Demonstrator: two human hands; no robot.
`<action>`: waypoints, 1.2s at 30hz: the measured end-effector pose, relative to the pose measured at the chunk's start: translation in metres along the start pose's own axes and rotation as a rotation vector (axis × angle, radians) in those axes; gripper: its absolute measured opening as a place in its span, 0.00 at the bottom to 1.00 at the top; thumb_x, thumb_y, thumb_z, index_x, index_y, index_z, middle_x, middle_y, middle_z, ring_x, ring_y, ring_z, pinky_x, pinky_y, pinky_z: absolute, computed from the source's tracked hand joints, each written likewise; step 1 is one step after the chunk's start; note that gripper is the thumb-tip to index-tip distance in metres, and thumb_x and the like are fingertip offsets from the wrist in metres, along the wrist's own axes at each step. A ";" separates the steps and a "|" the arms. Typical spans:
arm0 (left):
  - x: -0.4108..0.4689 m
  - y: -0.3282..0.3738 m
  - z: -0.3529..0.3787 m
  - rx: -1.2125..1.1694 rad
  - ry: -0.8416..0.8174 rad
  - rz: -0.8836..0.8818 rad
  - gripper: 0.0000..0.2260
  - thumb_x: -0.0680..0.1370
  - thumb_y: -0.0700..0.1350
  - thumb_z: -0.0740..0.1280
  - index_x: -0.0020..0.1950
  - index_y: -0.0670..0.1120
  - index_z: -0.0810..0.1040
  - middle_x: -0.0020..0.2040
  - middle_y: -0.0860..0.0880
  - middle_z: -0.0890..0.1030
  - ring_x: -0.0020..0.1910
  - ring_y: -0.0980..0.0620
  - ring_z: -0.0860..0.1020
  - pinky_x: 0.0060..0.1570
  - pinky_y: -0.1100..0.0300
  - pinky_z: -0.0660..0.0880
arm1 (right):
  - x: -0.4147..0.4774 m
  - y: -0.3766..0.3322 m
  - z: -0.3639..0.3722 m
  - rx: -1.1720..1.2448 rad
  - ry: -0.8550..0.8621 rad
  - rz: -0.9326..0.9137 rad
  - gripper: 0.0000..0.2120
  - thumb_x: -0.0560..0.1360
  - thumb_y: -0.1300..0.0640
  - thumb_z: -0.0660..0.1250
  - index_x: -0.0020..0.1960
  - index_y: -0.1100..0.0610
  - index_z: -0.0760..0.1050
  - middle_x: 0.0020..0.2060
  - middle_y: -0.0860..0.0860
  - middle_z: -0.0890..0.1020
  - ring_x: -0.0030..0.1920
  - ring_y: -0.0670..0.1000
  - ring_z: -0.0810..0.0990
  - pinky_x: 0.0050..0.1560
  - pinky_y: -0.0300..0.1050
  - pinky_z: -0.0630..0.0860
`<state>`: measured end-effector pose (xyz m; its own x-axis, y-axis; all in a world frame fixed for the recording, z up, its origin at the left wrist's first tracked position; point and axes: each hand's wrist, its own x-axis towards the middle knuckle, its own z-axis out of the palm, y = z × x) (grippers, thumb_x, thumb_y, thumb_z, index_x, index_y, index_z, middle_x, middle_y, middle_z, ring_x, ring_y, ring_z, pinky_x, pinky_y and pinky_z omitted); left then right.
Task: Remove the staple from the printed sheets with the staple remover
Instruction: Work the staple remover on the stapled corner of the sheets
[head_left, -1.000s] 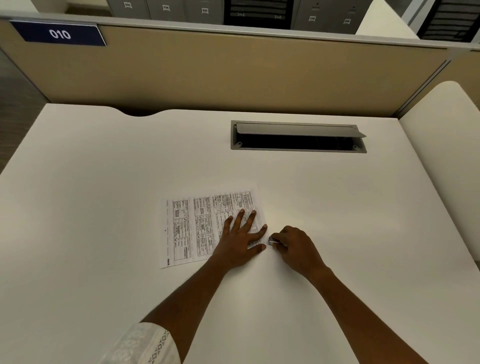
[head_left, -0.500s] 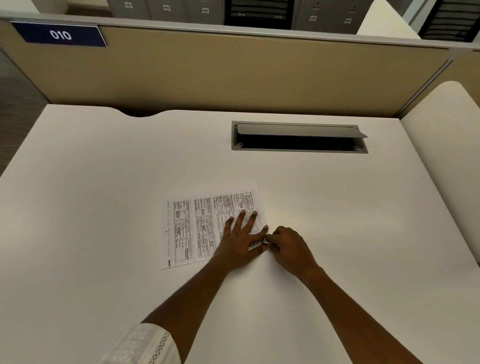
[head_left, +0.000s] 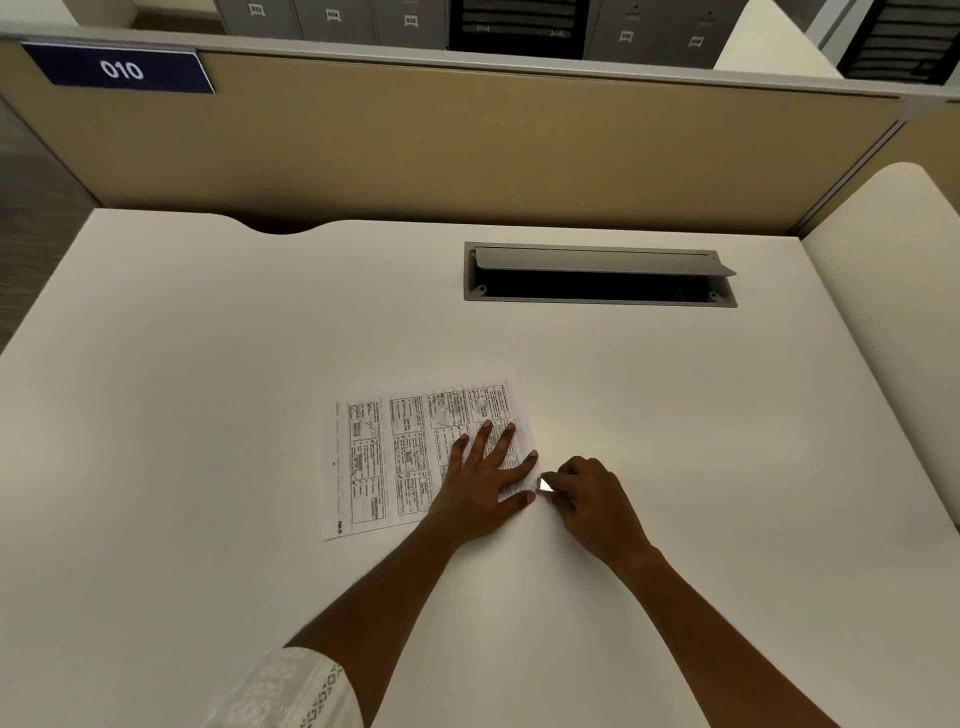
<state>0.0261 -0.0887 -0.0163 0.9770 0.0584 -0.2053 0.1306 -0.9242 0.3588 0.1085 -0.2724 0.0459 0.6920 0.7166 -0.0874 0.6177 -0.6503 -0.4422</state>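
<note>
The thin printed sheets (head_left: 410, 457) are laid flat on the smooth white tabletop (head_left: 208, 415), nearer the person than the grey hatch (head_left: 597, 275). They are pressed down by the left hand (head_left: 483, 483), fingers spread straight. The small shiny staple remover (head_left: 544, 486) is held in the curled grip of the right hand (head_left: 592, 504) at the paper's edge. The corner could be torn if the staple remover is levered sharply. The staple itself cannot be made out.

White bench (head_left: 208, 415) with a curved notch (head_left: 283, 227) in its far edge and a grey cable hatch (head_left: 597, 260) sunk near that edge, flap raised. Behind it, a tan partition (head_left: 467, 145) bearing a blue plate (head_left: 120, 69) marked 010, grey lockers (head_left: 332, 18) beyond. Past the right edge, a second white desk (head_left: 893, 270); past the left, dark floor (head_left: 31, 171).
</note>
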 end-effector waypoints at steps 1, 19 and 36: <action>0.000 0.000 0.000 -0.001 0.005 0.003 0.27 0.83 0.64 0.54 0.82 0.62 0.57 0.85 0.49 0.44 0.83 0.41 0.39 0.78 0.40 0.38 | 0.000 0.000 -0.001 0.003 -0.007 -0.002 0.07 0.79 0.56 0.69 0.53 0.51 0.85 0.43 0.52 0.82 0.46 0.56 0.79 0.45 0.54 0.76; 0.005 -0.004 0.001 -0.011 -0.054 0.015 0.25 0.84 0.61 0.56 0.81 0.66 0.55 0.85 0.47 0.39 0.82 0.40 0.35 0.77 0.38 0.37 | 0.004 -0.002 -0.003 -0.006 -0.057 -0.027 0.10 0.77 0.60 0.68 0.56 0.55 0.85 0.50 0.53 0.85 0.51 0.56 0.81 0.50 0.53 0.77; 0.008 -0.006 0.003 -0.034 -0.070 0.012 0.25 0.83 0.62 0.56 0.80 0.68 0.56 0.84 0.47 0.38 0.82 0.38 0.34 0.77 0.38 0.37 | 0.000 0.001 -0.005 -0.030 -0.047 -0.055 0.10 0.78 0.58 0.68 0.56 0.52 0.85 0.48 0.52 0.84 0.49 0.55 0.82 0.47 0.51 0.78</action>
<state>0.0329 -0.0834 -0.0229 0.9646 0.0197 -0.2630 0.1256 -0.9113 0.3922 0.1109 -0.2744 0.0499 0.6385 0.7623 -0.1056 0.6659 -0.6160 -0.4208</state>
